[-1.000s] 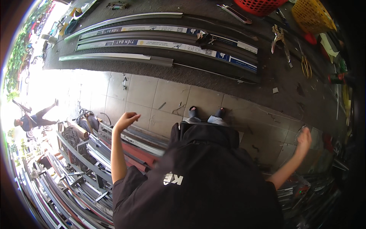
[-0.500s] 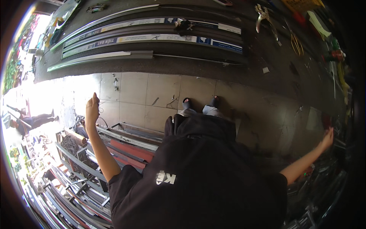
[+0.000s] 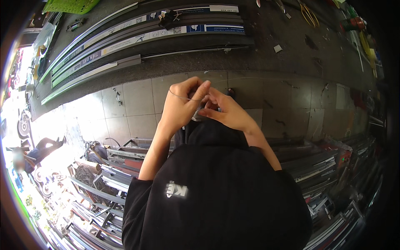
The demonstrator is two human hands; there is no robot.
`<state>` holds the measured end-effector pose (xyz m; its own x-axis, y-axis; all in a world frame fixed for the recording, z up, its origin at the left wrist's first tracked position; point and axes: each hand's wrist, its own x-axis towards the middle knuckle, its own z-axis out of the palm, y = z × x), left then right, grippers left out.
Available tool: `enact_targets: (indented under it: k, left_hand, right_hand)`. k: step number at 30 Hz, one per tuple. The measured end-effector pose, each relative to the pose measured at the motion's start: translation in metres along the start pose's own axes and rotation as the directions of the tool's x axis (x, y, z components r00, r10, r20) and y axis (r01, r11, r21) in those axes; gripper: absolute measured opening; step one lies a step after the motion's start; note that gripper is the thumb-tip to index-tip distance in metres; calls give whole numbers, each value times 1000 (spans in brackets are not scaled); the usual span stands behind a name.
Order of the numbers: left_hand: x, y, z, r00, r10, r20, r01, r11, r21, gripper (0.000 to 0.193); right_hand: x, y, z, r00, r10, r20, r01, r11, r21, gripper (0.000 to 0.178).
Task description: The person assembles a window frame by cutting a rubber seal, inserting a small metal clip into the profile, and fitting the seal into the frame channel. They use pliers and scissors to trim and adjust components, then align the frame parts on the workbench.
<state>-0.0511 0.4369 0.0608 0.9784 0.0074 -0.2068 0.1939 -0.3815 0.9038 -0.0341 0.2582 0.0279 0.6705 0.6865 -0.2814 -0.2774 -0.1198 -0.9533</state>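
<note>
My two hands meet in front of my body, above the tiled floor. A thin pale cord (image 3: pixel 178 96) loops over the back of my left hand (image 3: pixel 177 104), which is closed with thumb and fingers pinched on it. The cord crosses to the fingertips of my right hand (image 3: pixel 233 110), whose fingers are curled and closed where it ends. A faint strand seems to trail off rightward from the hands. Between the palms, part of the cord is hidden by the fingers.
A dark workbench (image 3: pixel 166 62) lies ahead with long metal profiles (image 3: pixel 125 43), a black clamp-like tool (image 3: pixel 168 18), yellow-handled pliers (image 3: pixel 309 16) and a red-and-green power tool (image 3: pixel 353 24). Racks of metal bars (image 3: pixel 100 196) stand behind me on both sides. At far left is another person (image 3: pixel 41 150).
Both arms have swung inward from wide apart, and the hands now meet at the middle. The thin cord has come into sight around the left hand. My view has shifted slightly.
</note>
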Motion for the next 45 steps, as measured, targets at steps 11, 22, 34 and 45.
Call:
enact_targets:
  k: [11,22,34,45]
  left_hand:
    - [-8,-25,18,966,260,9,-246,899,361,20]
    - [-13,-51,8,920,211,330,-94,937,-336,59]
    - [-15,-51,-56,970,57,-236,-194,767,-612,56]
    - [2,14,-64,906,348,-241,-412,857,-310,57]
  right_hand:
    - [-21,-37,10,861,-425,-278,220,805,-551,26]
    - [-31,-24,23,886,-61,-460,-18,986,-164,10]
    - [-39,5,17,850,-112,-515,-125,906,-404,8]
    - [-22,-6,-21,901,-224,-372,-161,623,-765,10]
